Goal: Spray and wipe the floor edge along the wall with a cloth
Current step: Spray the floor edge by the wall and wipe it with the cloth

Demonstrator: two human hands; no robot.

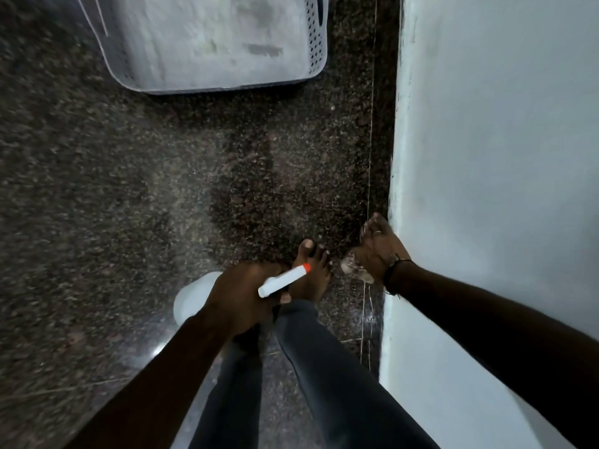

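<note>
Nearest, the left hand point(241, 294) is wrapped around a white spray bottle point(207, 298), its orange-tipped nozzle point(285, 280) aimed forward. By the wall point(486, 157), the right hand point(377, 249) clutches a crumpled cloth point(355, 270) low at the floor edge point(379, 176). Wet sheen behind suggests wiping has started; the stretch ahead toward the basket point(319, 43) looks undone.

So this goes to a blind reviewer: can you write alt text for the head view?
Looking down, the right hand presses a cloth to the dark floor beside a pale wall. The left hand holds a white spray bottle; a basket sits ahead.
</note>
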